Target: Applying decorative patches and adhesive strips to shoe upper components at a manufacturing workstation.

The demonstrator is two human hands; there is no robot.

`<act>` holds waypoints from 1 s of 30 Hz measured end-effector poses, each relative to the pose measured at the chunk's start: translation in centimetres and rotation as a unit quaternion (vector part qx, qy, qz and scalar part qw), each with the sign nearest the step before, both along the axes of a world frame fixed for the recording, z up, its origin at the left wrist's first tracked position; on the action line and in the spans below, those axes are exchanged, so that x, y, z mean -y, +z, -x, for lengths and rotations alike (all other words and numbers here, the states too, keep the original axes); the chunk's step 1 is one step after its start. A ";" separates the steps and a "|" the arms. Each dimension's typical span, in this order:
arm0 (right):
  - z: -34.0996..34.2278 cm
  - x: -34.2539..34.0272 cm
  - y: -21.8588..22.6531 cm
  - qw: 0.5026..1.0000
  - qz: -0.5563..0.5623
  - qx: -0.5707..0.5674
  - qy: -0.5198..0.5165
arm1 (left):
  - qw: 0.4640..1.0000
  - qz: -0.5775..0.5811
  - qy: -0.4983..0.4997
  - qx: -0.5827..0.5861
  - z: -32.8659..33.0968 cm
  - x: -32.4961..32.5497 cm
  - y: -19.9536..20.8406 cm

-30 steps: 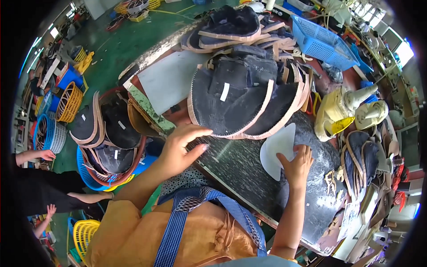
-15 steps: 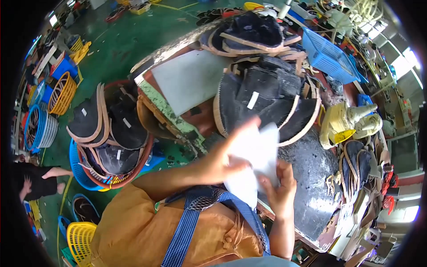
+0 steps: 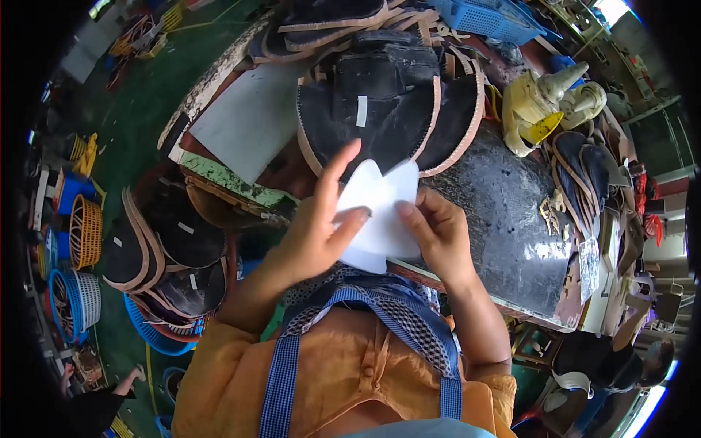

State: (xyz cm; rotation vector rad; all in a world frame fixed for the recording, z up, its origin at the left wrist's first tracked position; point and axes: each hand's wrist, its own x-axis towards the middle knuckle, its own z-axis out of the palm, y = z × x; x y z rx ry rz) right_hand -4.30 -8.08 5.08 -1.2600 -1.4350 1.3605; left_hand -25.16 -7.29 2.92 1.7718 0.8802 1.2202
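Note:
Several thin white sheets (image 3: 391, 219) with rounded ends are spread in a small fan between my hands, just above the near edge of the bench. My left hand (image 3: 307, 226) grips them from the left, thumb across the face and index finger pointing away. On the other side, my right hand (image 3: 442, 237) pinches the same sheets between thumb and curled fingers. Beyond my fingertips lies a stack of black shoe uppers (image 3: 391, 113) with tan edging. The top one carries a small white label (image 3: 361, 111).
A dark, worn bench top (image 3: 496, 219) extends to the right, with glue-crusted pots (image 3: 529, 109) behind. A pale flat board (image 3: 244, 120) lies left of the stack. More black uppers (image 3: 190, 230) fill a blue basket (image 3: 157, 337) on the left. Another person (image 3: 102, 405) is at lower left.
The view has shifted, bringing the bench lower and leftward in it. The white sheets, blurred before, now show as a fan of separate rounded ends. Both hands keep hold of them.

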 end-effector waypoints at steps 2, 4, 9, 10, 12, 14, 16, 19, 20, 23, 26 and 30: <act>0.2 0.2 -0.8 0.999 -0.036 0.004 -0.016 | 0.997 -0.039 0.064 -0.031 -1.3 0.3 -0.4; -0.1 0.3 -2.2 0.995 -0.065 0.021 -0.071 | 0.966 -0.209 0.111 -0.108 -1.7 -0.7 -1.1; -1.2 1.8 -4.9 0.985 -0.104 0.094 -0.098 | 0.929 -0.347 0.050 -0.117 -3.5 -0.2 -1.8; -1.9 2.1 -4.8 0.980 -0.107 0.146 -0.085 | 0.931 -0.349 0.021 -0.105 -3.7 -0.1 -2.3; -3.7 1.9 -6.2 0.957 -0.172 0.188 -0.138 | 0.961 -0.274 -0.020 -0.019 -3.4 0.2 -3.0; -6.2 -0.4 -5.9 0.923 -0.199 0.221 -0.244 | 0.979 -0.200 -0.016 0.037 -1.9 0.7 -2.0; -9.1 -2.8 -5.6 0.916 -0.167 0.213 -0.295 | 0.992 -0.111 0.056 0.011 -0.1 1.0 -1.7; -11.9 -4.6 -5.6 0.880 -0.175 0.417 -0.145 | 0.973 0.026 0.101 0.206 0.7 0.3 -2.8; -11.6 -4.3 -5.5 0.735 -0.354 0.566 -0.123 | 0.970 0.037 0.112 0.214 1.1 0.2 -2.6; -7.4 -2.3 -1.5 0.909 -0.247 0.323 -0.093 | 0.996 -0.043 0.077 0.028 2.4 0.3 -1.9; -1.4 -1.5 -1.3 0.978 -0.118 0.059 0.162 | 0.990 -0.141 -0.026 -0.005 0.6 -0.5 -1.7; -0.4 -1.1 -2.3 0.995 -0.027 -0.058 -0.079 | 0.980 -0.200 -0.011 -0.003 1.4 0.0 -1.2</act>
